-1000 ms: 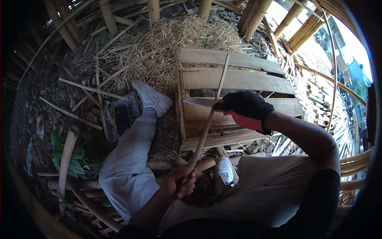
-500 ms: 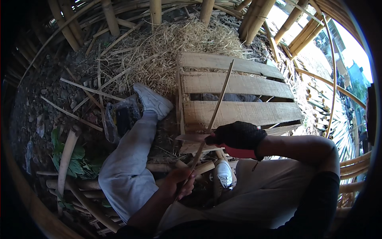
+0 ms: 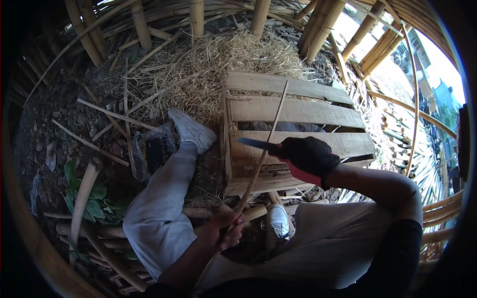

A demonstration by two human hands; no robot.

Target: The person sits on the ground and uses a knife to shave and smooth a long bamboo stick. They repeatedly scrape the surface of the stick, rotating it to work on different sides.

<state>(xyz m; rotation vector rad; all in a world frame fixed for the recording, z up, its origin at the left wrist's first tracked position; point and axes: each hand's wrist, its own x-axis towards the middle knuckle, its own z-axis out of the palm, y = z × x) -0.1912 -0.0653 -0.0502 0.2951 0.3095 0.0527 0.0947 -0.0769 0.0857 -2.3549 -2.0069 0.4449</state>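
Note:
A thin bamboo strip point(image 3: 271, 131) slants up and away from my lap, its far end over a slatted wooden crate point(image 3: 298, 110). My bare left hand point(image 3: 226, 230) is closed round the strip's lower part, close to my body. In a black and red glove, my right hand point(image 3: 305, 158) grips a knife point(image 3: 254, 144). Its handle is hidden in the fist. The dark blade points left and crosses the strip about midway along; whether it touches the strip I cannot tell.
Pale shavings point(image 3: 223, 59) are heaped behind the crate. A clear plastic bag point(image 3: 141, 154) with a dark object lies left of my shoe point(image 3: 191, 128). Loose bamboo sticks point(image 3: 92, 141) and green leaves point(image 3: 94, 203) lie further left. Bamboo posts point(image 3: 196, 20) stand along the back.
My right hand and the knife have moved up along the strip, away from my body. The blade looks darker and more tilted now. My left hand keeps its hold, nearly unmoved.

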